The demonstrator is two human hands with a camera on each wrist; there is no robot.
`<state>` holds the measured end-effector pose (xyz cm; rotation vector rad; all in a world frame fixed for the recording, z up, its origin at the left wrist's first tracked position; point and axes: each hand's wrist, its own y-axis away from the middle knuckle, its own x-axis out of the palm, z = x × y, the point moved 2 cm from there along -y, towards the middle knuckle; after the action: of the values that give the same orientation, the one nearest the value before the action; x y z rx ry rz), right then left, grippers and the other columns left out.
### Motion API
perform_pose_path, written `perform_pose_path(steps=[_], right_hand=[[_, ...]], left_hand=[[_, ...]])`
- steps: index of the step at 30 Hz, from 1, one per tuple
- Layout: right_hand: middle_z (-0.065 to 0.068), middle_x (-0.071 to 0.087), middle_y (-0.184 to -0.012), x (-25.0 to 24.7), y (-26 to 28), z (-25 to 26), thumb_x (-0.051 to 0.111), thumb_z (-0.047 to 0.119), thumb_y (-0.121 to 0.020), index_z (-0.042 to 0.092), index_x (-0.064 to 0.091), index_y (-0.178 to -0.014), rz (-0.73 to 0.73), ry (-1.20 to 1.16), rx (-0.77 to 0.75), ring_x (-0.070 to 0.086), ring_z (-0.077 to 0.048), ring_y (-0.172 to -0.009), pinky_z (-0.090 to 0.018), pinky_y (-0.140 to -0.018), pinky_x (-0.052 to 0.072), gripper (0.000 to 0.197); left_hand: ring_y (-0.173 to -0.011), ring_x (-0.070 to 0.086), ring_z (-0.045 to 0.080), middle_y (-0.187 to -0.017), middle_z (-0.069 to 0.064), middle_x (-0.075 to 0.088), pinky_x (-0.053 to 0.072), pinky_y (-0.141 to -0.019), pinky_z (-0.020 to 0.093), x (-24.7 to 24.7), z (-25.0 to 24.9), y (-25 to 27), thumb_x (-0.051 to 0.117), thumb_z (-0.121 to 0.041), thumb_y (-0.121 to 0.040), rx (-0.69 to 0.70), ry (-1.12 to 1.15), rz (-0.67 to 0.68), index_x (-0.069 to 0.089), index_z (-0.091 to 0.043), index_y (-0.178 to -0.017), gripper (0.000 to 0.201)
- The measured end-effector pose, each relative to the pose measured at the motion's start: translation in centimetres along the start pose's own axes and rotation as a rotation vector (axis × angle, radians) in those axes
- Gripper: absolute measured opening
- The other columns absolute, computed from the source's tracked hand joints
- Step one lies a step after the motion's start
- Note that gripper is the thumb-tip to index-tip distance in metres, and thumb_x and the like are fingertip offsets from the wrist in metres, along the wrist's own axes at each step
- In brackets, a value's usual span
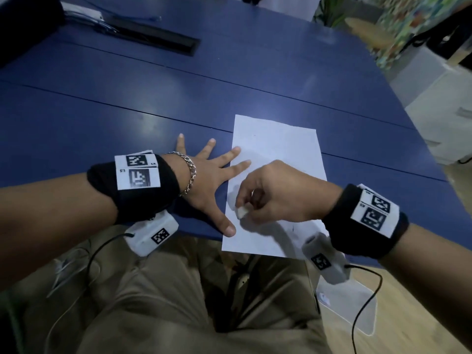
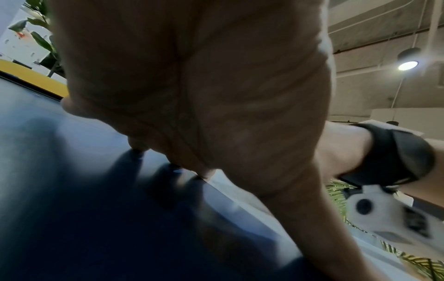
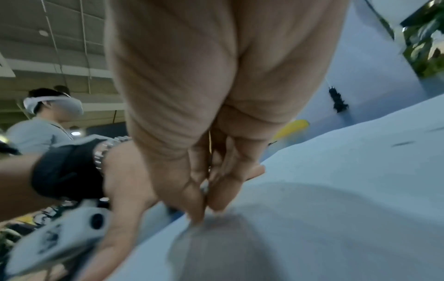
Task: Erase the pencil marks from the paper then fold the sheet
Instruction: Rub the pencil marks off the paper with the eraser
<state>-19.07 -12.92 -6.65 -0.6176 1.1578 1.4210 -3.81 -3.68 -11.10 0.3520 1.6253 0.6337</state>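
A white sheet of paper point(image 1: 278, 154) lies on the blue table point(image 1: 127, 98), its near edge hanging slightly over the table's front edge. Faint pencil marks point(image 1: 293, 228) show near its lower right. My left hand point(image 1: 204, 172) lies flat with fingers spread, fingertips and thumb pressing the sheet's left edge. My right hand point(image 1: 265, 198) pinches a small white eraser point(image 1: 241, 212) against the paper's lower left part. In the right wrist view the curled fingers point(image 3: 199, 190) press down on the paper point(image 3: 336, 190); the eraser is hidden there.
A black cable slot point(image 1: 155, 34) and cables sit at the table's far left. A white cabinet point(image 1: 444, 116) stands to the right of the table. My lap point(image 1: 166, 302) is under the near edge. Another person point(image 3: 45, 121) with a headset appears in the right wrist view.
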Motion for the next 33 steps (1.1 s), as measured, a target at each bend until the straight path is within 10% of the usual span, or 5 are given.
perform_pose_path(steps=[5, 10, 14, 19, 33], right_hand=[[0.016, 0.067, -0.079, -0.5, -1.3, -1.1, 0.074, 0.020, -0.075, 0.024, 0.078, -0.097, -0.230, 0.059, 0.022, 0.062, -0.002, -0.068, -0.025, -0.071, 0.055, 0.023], [0.018, 0.069, -0.075, -0.2, -0.6, 0.2, 0.080, 0.024, -0.075, 0.030, 0.078, -0.097, 0.020, 0.050, -0.022, 0.064, 0.004, -0.070, -0.011, -0.064, 0.047, 0.023], [0.013, 0.066, -0.077, -1.1, -2.0, -0.9, 0.074, 0.022, -0.073, 0.026, 0.078, -0.100, -0.213, 0.120, 0.049, 0.056, 0.001, -0.063, -0.025, -0.071, 0.053, 0.027], [0.022, 0.063, -0.068, -0.2, -0.5, 0.7, 0.082, 0.028, -0.073, 0.032, 0.077, -0.096, 0.039, 0.075, 0.008, 0.061, 0.009, -0.070, -0.010, -0.064, 0.047, 0.024], [0.018, 0.062, -0.068, -0.4, -0.7, -0.9, 0.079, 0.027, -0.074, 0.028, 0.076, -0.096, -0.129, 0.088, 0.014, 0.060, 0.001, -0.064, -0.013, -0.061, 0.043, 0.022]], left_hand=[[-0.151, -0.036, 0.033, -0.154, -0.028, -0.048, -0.015, -0.101, 0.089, 0.1, 0.0, 0.0, 0.054, -0.109, -0.033, -0.003, 0.013, 0.014, -0.034, -0.059, -0.146, 0.152], [-0.150, -0.037, 0.034, -0.155, -0.026, -0.047, -0.014, -0.100, 0.090, -0.1, -0.1, 0.2, 0.055, -0.108, -0.036, 0.001, 0.019, 0.014, -0.034, -0.059, -0.147, 0.150], [-0.150, -0.039, 0.033, -0.153, -0.028, -0.048, -0.009, -0.101, 0.090, 0.0, 0.0, 0.1, 0.056, -0.108, -0.033, 0.006, 0.035, 0.020, -0.030, -0.061, -0.148, 0.150], [-0.149, -0.040, 0.033, -0.152, -0.031, -0.048, -0.005, -0.101, 0.092, 0.1, 0.1, 0.1, 0.050, -0.110, -0.024, 0.003, 0.053, 0.026, -0.036, -0.062, -0.143, 0.154], [-0.150, -0.039, 0.031, -0.149, -0.033, -0.050, -0.001, -0.104, 0.090, 0.1, 0.2, 0.1, 0.051, -0.110, -0.026, -0.015, 0.041, 0.041, -0.038, -0.062, -0.141, 0.153]])
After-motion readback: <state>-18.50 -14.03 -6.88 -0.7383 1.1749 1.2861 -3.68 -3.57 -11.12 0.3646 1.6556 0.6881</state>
